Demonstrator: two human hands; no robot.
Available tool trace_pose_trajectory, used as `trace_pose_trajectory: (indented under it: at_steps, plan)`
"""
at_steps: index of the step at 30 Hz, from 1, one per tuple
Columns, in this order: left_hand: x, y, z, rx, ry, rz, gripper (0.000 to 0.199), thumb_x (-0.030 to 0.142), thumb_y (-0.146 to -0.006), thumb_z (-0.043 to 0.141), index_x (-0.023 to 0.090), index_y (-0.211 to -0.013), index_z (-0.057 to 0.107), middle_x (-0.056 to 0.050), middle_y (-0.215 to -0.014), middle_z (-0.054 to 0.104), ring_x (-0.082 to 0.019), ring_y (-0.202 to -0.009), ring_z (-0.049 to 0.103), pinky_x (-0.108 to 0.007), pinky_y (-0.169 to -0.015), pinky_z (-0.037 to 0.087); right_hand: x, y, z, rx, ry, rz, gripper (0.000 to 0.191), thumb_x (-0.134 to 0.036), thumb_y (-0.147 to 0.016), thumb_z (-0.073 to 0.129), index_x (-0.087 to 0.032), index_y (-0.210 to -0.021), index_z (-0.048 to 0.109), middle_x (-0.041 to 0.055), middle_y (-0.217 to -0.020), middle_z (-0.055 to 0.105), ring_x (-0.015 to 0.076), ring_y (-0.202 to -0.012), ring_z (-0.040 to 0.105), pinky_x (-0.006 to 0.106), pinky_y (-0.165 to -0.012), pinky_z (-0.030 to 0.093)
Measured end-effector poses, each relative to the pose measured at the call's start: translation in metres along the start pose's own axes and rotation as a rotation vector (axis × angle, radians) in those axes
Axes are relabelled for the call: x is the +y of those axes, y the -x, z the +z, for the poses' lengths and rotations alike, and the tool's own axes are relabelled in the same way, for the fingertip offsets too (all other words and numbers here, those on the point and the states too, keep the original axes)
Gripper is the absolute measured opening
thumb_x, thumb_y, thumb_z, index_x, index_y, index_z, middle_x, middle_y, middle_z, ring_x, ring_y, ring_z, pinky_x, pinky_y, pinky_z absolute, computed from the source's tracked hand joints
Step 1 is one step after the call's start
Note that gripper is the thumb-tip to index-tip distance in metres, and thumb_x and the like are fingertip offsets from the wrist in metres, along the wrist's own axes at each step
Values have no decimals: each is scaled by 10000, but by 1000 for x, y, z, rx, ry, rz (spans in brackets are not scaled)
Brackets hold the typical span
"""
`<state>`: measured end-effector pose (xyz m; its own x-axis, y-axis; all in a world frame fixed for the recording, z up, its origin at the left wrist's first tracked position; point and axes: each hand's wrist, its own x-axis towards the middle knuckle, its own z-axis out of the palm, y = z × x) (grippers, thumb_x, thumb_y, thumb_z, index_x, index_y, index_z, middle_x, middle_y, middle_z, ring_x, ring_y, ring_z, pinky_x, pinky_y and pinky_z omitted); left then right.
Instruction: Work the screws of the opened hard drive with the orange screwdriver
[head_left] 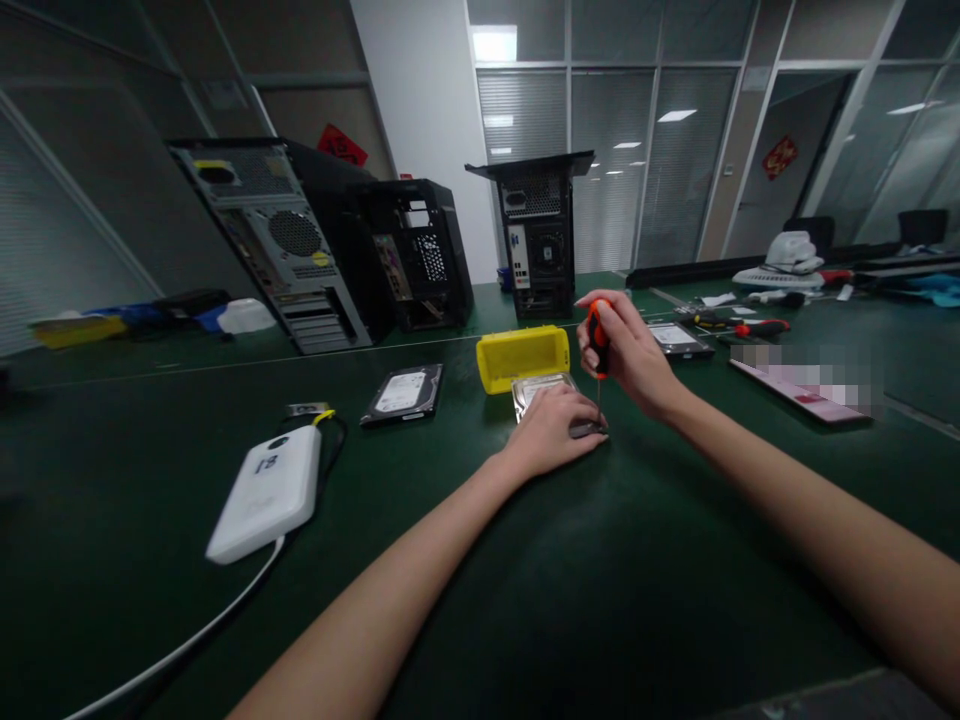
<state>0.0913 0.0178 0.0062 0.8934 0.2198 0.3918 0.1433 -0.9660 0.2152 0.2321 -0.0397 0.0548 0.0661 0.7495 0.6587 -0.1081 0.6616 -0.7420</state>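
A silver hard drive (541, 383) lies on the green table straight ahead. My left hand (553, 430) is over it, fingers curled around its near side and hiding much of it. A dark edge shows between the thumb and fingers. My right hand (634, 355) is wrapped around the orange and black handle of a screwdriver (598, 340). The screwdriver stands nearly upright, its thin shaft pointing down at the drive's right end; the fingertips of my left hand hide whether the tip touches. Right behind the drive is a yellow plastic bin (523, 358).
Other hard drives lie left (403, 393) and right (677, 340). A white power bank (266, 495) with a cable sits at left. Computer cases (300, 240) stand behind. Pliers (754, 328), a pink phone-like slab (799, 388) and a white iron-shaped object (784, 262) are at right.
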Motion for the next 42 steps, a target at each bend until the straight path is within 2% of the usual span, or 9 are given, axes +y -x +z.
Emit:
trace_pose_trajectory:
  at_steps: [6, 9, 13, 17, 23, 27, 30, 36, 42]
  plan:
    - [-1, 0, 2, 8, 1, 1, 160, 293, -828, 646, 232, -953, 724, -15, -1021, 701, -219, -978, 558, -366, -907, 398, -2, -2, -5, 52, -7, -41, 240, -423, -874, 549, -227, -995, 486, -18, -796, 545, 76, -627, 538, 238, -611, 498]
    - [-1, -1, 1, 6, 1, -4, 154, 290, -828, 644, 238, -950, 722, -8, -1021, 700, -222, -985, 554, -370, -911, 395, -3, -3, -8, 51, -28, -35, 243, -407, -860, 574, -233, -982, 458, -32, -780, 557, 75, -626, 554, 244, -628, 513]
    - [-1, -1, 0, 12, 1, -7, 161, 306, -828, 646, 234, -951, 721, -8, -1020, 698, -223, -987, 552, -371, -907, 394, -2, -4, -11, 39, -20, -16, 257, -397, -855, 586, -234, -989, 439, -42, -761, 564, 63, -590, 550, 207, -549, 463]
    - [-1, -2, -1, 16, 5, -10, 163, 305, -827, 648, 228, -950, 721, -6, -1017, 700, -218, -972, 557, -368, -901, 396, 0, -4, -13, 46, -37, 6, 262, -398, -852, 591, -241, -986, 430, -67, -698, 520, 41, -501, 470, 174, -454, 367]
    - [-2, -2, -1, 17, 6, -14, 166, 309, -824, 651, 232, -952, 722, -7, -1016, 702, -222, -969, 559, -375, -898, 398, -1, -4, -7, 54, -61, 22, 242, -414, -863, 569, -219, -956, 459, -69, -675, 469, 31, -475, 403, 177, -443, 320]
    - [-2, -3, 0, 22, 12, -10, 164, 314, -821, 657, 232, -947, 722, -5, -1013, 703, -220, -962, 559, -373, -895, 398, -4, -3, -3, 67, -90, 53, 301, -492, -881, 501, -205, -970, 499, -59, -660, 448, 39, -471, 379, 183, -435, 305]
    - [-3, -3, 0, 24, 12, -9, 163, 317, -819, 660, 236, -945, 723, -5, -1012, 703, -218, -958, 561, -372, -892, 400, -5, -2, -4, 53, -136, 65, 342, -521, -907, 426, -192, -938, 517, -46, -665, 457, 44, -486, 393, 185, -452, 319]
    - [-2, -3, 0, 17, 5, -5, 162, 307, -821, 655, 237, -952, 722, -9, -1008, 704, -219, -962, 562, -378, -897, 397, -1, -2, -9, 54, -124, 54, 276, -472, -897, 490, -199, -920, 519, -39, -708, 503, 45, -519, 463, 183, -475, 358]
    - [-1, -3, -2, 8, -1, -16, 168, 303, -822, 650, 240, -959, 724, -7, -1023, 704, -225, -979, 562, -379, -898, 400, 0, -2, -11, 64, -83, -4, 266, -462, -879, 527, -199, -917, 531, -30, -751, 552, 60, -586, 535, 203, -558, 462]
